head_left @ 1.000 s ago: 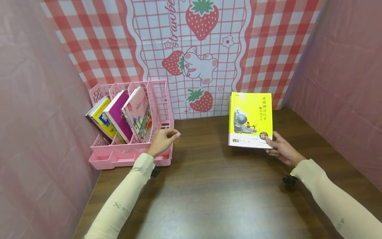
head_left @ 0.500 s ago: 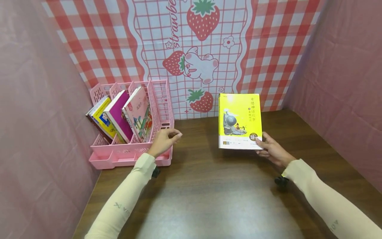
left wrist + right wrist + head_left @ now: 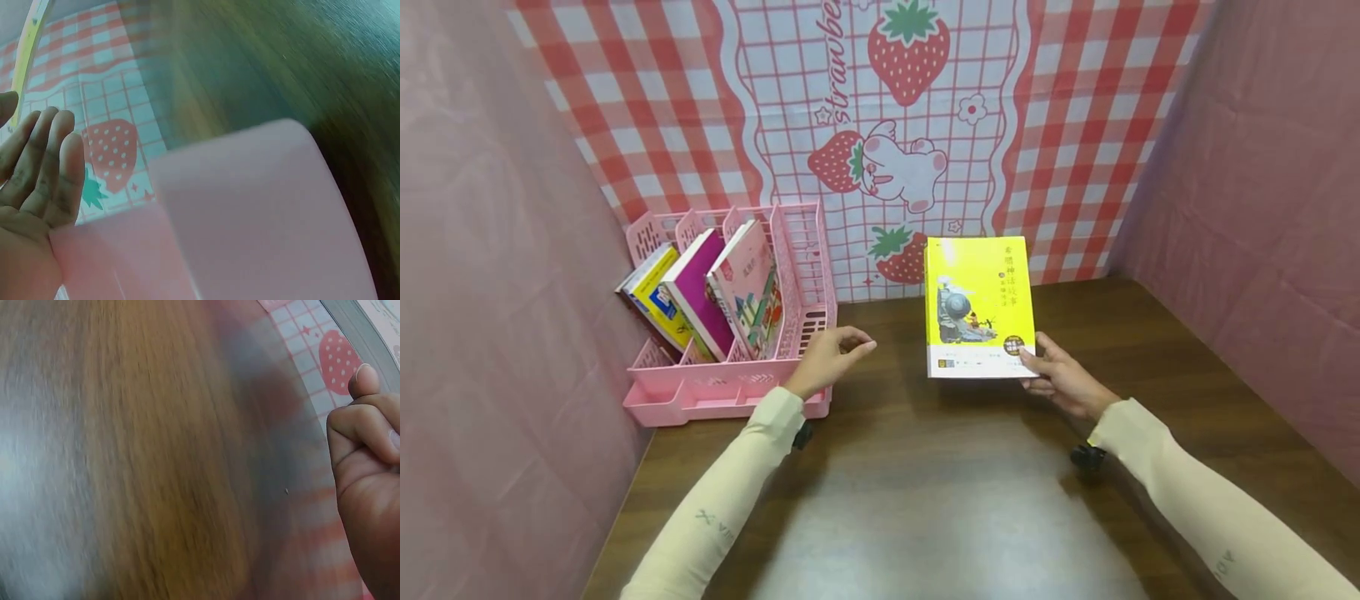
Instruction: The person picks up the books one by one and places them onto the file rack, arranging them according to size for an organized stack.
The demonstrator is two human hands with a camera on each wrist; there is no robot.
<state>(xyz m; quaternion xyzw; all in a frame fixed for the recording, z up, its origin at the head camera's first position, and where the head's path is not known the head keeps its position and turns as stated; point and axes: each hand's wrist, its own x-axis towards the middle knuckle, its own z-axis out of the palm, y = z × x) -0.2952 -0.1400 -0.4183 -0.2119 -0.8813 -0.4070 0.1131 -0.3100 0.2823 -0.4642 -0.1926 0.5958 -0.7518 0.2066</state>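
A yellow paperback book (image 3: pixel 973 292), its cover facing me, is held up over the table by my right hand (image 3: pixel 1070 385). The thumb lies on the front cover at the lower right corner, the fingers behind. In the right wrist view the right hand (image 3: pixel 375 462) has curled fingers at the book's grey edge. My left hand (image 3: pixel 829 362) hovers beside the front right corner of a pink book rack (image 3: pixel 700 372), holding nothing, its fingers relaxed. The left wrist view has the left hand (image 3: pixel 37 187) near the rack's pink wall (image 3: pixel 256 212), with the book's edge (image 3: pixel 25 59) beyond.
In the rack lean a pink picture book (image 3: pixel 748 279), a purple-covered book (image 3: pixel 709 287) and thinner books including a yellow one (image 3: pixel 664 287). The rack's rightmost slot (image 3: pixel 805 275) holds no book. A strawberry-print cloth (image 3: pixel 902 158) hangs behind the brown table (image 3: pixel 940 492).
My right hand has carried the yellow book leftward, nearer the rack. The left hand has shifted slightly to the right. The books in the rack stay put.
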